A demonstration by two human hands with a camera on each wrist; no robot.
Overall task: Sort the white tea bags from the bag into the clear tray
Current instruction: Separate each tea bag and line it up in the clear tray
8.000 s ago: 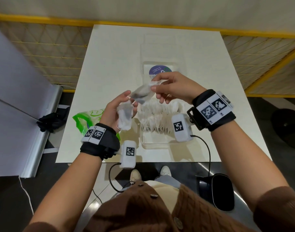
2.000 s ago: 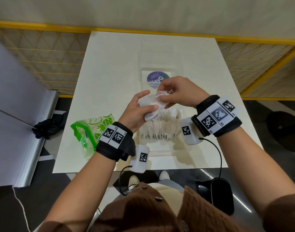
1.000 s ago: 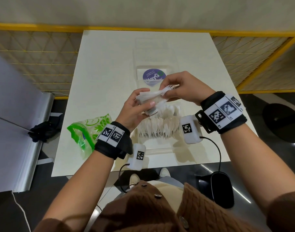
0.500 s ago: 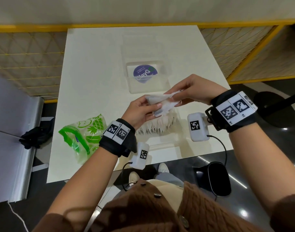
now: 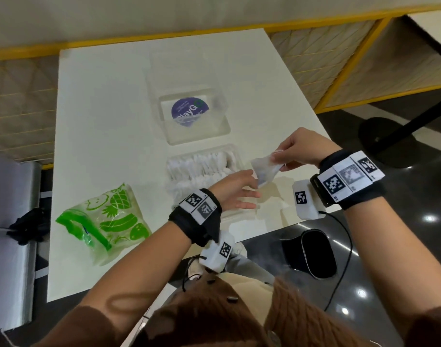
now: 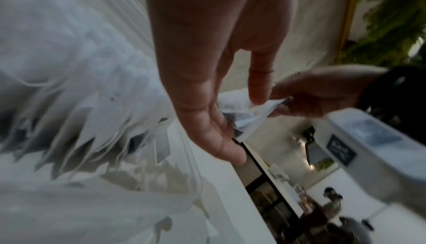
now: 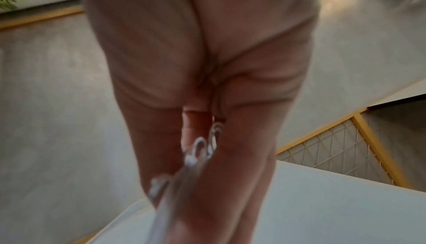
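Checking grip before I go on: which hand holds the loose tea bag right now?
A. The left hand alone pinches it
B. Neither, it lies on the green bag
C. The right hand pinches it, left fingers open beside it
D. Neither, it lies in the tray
C: the right hand pinches the tea bag beside the clear tray, while the left hand reaches toward it with straight fingers.

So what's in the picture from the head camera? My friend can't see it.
The right hand pinches a small clear wrapper above a white table, and the open left hand reaches toward it. Beside them, a clear tray holds rows of white tea bags. A green fruit-print bag lies to the left.
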